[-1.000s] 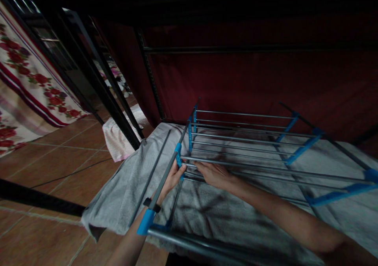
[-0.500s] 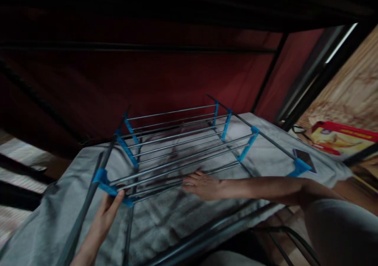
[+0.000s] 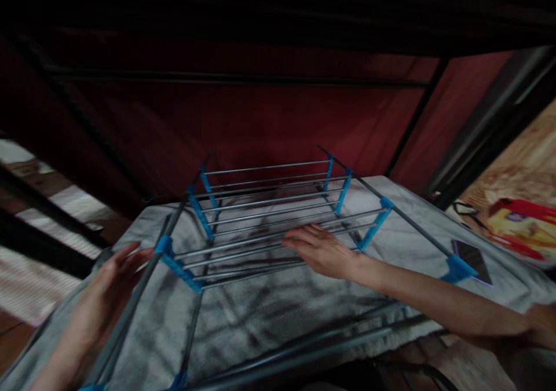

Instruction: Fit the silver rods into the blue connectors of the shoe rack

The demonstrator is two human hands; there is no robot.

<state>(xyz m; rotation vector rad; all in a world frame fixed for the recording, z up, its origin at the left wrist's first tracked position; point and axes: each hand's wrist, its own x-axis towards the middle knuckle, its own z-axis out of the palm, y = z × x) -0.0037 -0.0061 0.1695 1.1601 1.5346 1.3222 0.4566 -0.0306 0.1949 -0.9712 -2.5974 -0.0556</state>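
Note:
A rack [image 3: 269, 211] of grey metal rods and blue plastic brackets lies on a grey cloth, its shelf rows running away from me. At its left side, my left hand [image 3: 106, 287] is open, fingers stretched toward the outer pole [image 3: 143, 281] just below a blue bracket [image 3: 164, 246]; whether the fingertips touch the pole I cannot tell. My right hand [image 3: 324, 252] lies over the front rods near their middle, palm down and fingers extended, gripping nothing visible. Another blue bracket [image 3: 458, 269] sits on the right-hand pole beneath my right forearm's far side.
The grey cloth [image 3: 260, 327] spreads under the rack. A phone [image 3: 473, 260] rests on it at the right. Beyond are a red and yellow package [image 3: 521, 229] and a dark frame with a red panel [image 3: 269, 119] behind. More metal tubes [image 3: 295, 353] run along the near edge.
My left hand has left the near-left bracket and moved outside the left pole. My right hand has shifted slightly up across the front rods. The view has turned a little left.

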